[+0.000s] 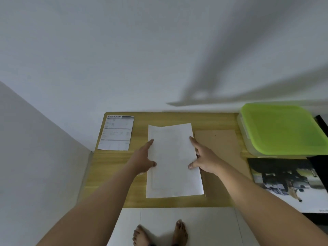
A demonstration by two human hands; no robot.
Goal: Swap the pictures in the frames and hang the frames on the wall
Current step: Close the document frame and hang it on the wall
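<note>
White sheet [173, 160] lies flat in the middle of the bench [110, 157], long side running front to back, with a faint rectangle showing through it. Left hand [144, 158] is on its left edge and right hand [204, 157] on its right edge. Both are spread wide, forefinger out, thumb pressing the paper, nothing gripped. Brown backing board [221, 148] touches the sheet's right side. Spec sheet [116, 133] is at the back-left corner, green-lidded box [282, 128] at the back-right corner, printed photo [284, 180] past the right edge.
</note>
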